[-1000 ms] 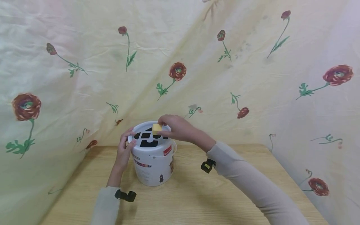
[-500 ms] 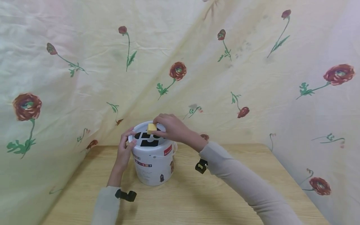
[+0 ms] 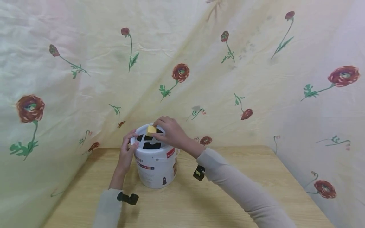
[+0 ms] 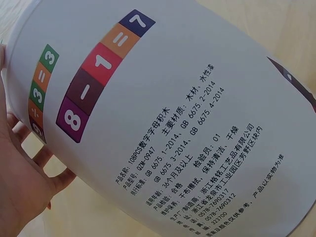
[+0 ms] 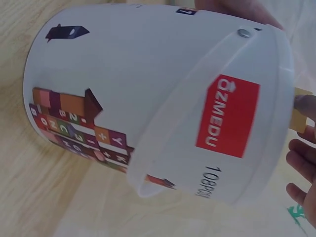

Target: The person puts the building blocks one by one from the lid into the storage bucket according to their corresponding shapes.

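Observation:
A white bucket (image 3: 155,174) printed with coloured letter and number blocks stands upright on the table. Its white lid (image 3: 154,142) has several dark shaped holes. My left hand (image 3: 124,156) grips the bucket's left rim, thumb on the near side; in the left wrist view its fingers (image 4: 47,157) lie against the wall. Between thumb and fingers of my right hand (image 3: 175,134) is a pinched yellow block (image 3: 150,130), tilted, over the far left part of the lid. The right wrist view shows the block (image 5: 298,120) just past the lid's edge, partly hidden by fingers.
The bucket's white handle (image 5: 165,118) hangs down its side. A wooden table (image 3: 216,193) spreads around the bucket, and a flowered cloth (image 3: 256,76) hangs behind it and at both sides. Black cameras sit on both wrists.
My right hand has moved left across the lid with the yellow block, which is now more tilted. The left hand and the bucket have stayed in place.

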A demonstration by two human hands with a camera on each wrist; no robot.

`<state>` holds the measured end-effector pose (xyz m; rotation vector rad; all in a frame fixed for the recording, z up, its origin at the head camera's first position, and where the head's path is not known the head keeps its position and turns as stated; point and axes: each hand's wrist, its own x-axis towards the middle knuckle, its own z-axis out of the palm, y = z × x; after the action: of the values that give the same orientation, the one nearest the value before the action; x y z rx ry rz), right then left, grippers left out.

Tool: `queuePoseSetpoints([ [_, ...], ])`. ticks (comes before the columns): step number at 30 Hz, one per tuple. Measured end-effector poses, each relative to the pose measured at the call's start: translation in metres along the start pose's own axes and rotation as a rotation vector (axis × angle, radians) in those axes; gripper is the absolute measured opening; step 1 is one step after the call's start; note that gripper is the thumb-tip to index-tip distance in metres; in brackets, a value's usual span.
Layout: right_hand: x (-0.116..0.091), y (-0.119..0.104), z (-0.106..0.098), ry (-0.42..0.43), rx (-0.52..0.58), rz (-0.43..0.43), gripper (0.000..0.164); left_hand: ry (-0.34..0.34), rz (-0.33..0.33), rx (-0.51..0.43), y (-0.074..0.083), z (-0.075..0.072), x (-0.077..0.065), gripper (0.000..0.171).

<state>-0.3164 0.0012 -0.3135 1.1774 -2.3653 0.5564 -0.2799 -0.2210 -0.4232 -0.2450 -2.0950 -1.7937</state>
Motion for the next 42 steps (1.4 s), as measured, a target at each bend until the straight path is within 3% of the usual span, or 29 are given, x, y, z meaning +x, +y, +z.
queuePoseSetpoints([
  [7,-0.003,0.005,0.016,0.028,0.097,0.028,0.033,-0.008,0.002,-0.019,-0.003,0.001,-0.003,0.039],
  [18,-0.004,0.010,0.029,0.027,0.131,0.132,0.038,0.002,0.009,-0.005,0.000,0.003,-0.004,0.040],
  [42,0.000,0.011,0.032,-0.062,0.146,0.130,0.041,0.008,0.029,-0.022,-0.003,0.000,0.001,0.037],
])
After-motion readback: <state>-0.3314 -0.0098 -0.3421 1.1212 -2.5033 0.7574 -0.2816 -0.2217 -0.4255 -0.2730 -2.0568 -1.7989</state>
